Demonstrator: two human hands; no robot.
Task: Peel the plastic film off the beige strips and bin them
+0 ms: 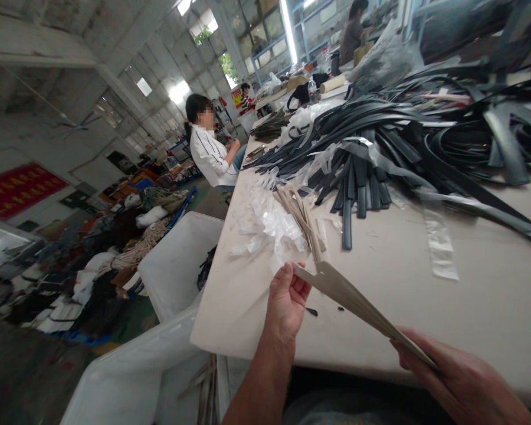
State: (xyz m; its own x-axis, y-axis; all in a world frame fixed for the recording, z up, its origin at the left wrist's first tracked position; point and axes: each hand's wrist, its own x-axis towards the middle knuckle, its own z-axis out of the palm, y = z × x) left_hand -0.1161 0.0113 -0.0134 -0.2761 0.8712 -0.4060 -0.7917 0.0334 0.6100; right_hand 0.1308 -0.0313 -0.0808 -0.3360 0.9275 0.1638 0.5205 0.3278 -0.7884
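My left hand (pixel 288 298) pinches the far end of one strip in a bundle of beige-grey flat strips (pixel 358 301), near the table's left part. The near end of that bundle lies in my right hand (pixel 451 369), whose fingers are wrapped round it. The bundle is held slantwise above the pale tabletop (pixel 482 319). Just beyond my left hand, more beige strips (pixel 301 218) lie loosely on the table beside crumpled clear plastic (pixel 272 221). Two small dark scraps (pixel 312 311) are close to my left hand.
A big heap of black strips (pixel 358 153) with clear plastic bands covers the table's far side. White bins (pixel 177 254) stand along the left edge, one with beige strips (pixel 207 389) inside. A person in a white striped shirt (pixel 210 150) sits at the table's far left.
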